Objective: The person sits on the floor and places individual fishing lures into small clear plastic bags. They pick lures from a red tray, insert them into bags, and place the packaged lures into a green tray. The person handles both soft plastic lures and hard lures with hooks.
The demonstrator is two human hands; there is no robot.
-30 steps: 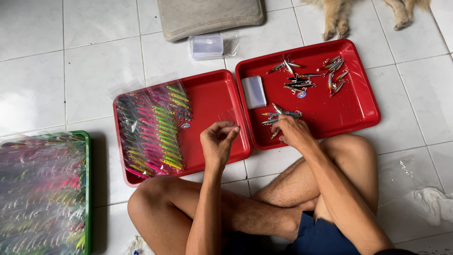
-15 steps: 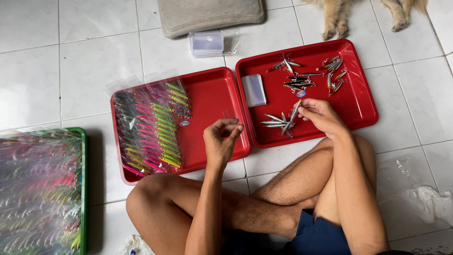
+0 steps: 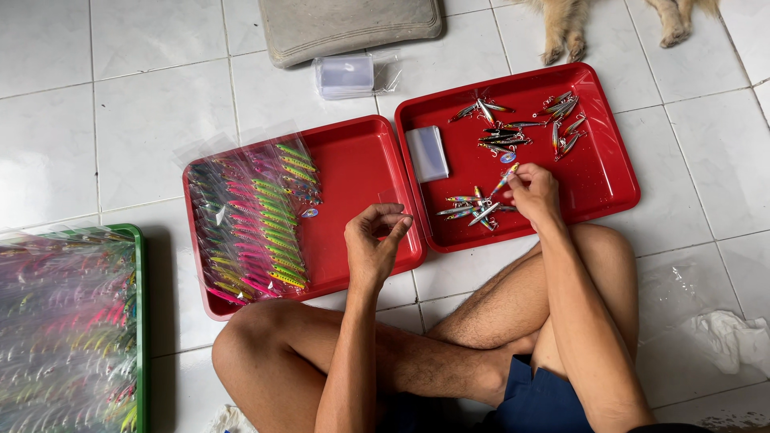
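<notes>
**Two red trays, one lure lifted, one clear sleeve pinched**

Head view, the only one: a person sits cross-legged on white floor tiles with two red trays side by side in front of the knees, their inner edges touching.

The right hand [image 3: 533, 192] is over the near left part of the right tray [image 3: 609, 172]. Its fingers are curled closed around one small fishing lure [image 3: 505, 178], which sticks up and out from the fingertips, tilted, clear of the tray floor. Just beside that hand, on the tray, lies a loose cluster of lures [image 3: 473, 210], about six, overlapping so the count is not sure. Farther back on the same tray are two more clusters: one of roughly eight lures [image 3: 493, 128] and one of about five [image 3: 564, 128]. One stack of clear sleeves [image 3: 427, 153] lies at the tray's left side.

The left hand [image 3: 373, 240] hovers over the near right corner of the left tray [image 3: 361, 160]. Thumb and forefinger are pinched together, the other fingers loosely bent; between them is one thin clear plastic sleeve [image 3: 395, 210], hard to make out against the red.

On the left half of that tray lie rows of bagged lures [image 3: 257, 224], pink and yellow-green, too many and too overlapped to count.

One green tray [image 3: 138, 321] at the left edge holds many more bagged lures. Beyond the trays lie one clear plastic box [image 3: 345, 74] and one grey cushion [image 3: 349, 28]. Two furry animal paws [image 3: 561, 32] show at the top edge.
</notes>
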